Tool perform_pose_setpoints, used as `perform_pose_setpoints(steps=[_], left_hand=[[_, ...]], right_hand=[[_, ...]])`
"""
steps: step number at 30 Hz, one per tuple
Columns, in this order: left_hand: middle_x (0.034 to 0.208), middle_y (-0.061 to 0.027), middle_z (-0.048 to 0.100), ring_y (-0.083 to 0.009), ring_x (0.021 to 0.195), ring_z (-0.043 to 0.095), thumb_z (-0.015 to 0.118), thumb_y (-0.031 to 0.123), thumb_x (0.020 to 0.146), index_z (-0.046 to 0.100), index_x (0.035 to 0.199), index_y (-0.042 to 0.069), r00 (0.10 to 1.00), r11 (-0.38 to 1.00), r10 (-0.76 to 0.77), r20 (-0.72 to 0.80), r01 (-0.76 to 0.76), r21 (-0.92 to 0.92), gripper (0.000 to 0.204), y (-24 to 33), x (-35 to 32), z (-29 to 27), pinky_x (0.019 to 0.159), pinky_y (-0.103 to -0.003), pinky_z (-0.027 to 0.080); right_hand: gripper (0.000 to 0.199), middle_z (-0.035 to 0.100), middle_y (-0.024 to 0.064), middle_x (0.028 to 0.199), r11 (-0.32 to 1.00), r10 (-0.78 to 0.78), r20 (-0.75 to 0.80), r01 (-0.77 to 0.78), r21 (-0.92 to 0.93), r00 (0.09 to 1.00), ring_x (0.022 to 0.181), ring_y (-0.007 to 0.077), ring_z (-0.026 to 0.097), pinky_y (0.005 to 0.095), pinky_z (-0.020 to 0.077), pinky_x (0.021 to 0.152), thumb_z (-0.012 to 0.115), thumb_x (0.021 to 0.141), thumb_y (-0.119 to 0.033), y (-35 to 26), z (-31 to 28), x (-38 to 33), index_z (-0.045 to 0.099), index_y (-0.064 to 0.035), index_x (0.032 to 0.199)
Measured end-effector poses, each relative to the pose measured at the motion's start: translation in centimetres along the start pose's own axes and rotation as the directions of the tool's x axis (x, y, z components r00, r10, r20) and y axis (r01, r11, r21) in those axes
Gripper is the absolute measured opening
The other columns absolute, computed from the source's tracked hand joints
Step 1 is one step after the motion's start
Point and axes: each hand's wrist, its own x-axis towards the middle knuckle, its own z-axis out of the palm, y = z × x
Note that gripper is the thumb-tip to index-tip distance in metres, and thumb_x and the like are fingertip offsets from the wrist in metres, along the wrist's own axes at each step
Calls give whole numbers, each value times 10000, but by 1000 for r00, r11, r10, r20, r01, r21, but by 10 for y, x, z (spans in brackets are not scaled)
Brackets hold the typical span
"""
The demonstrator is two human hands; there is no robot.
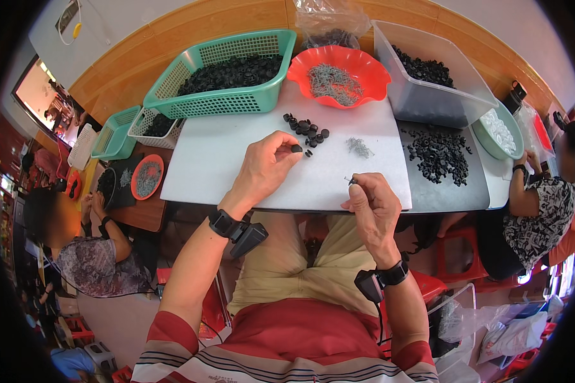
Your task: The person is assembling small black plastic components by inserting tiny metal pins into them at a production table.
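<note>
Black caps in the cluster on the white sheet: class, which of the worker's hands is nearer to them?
Left. The left hand is just below and left of the black caps in the picture, fingertips close by; the right hand is farther off, lower right.

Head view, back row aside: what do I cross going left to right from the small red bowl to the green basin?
Small red bowl, left hand, cluster of round black caps, right hand, loose black parts on the grey mat, green basin.
</note>
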Motion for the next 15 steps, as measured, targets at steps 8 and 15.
perform_pose_setpoints(steps=[8,15], left_hand=[[1021,-95,708,-177,931,674,695,69,921,662,1153,9,995,993,104,-14,-103,66,241,2,0,0,860,-305,545],[1022,-55,701,-112,930,643,675,39,934,660,1142,-9,999,998,-19,30,21,-64,215,-3,-1,-1,854,-269,536]], right_hand=[[176,609,90,1017,1000,12,1,-12,8,1000,759,97,620,239,591,637,655,1004,-96,-1,-1,0,647,38,1119],[177,612,91,1014,1000,12,2,-12,2,1000,759,100,626,238,589,637,656,1002,-92,-1,-1,1,645,41,1119]])
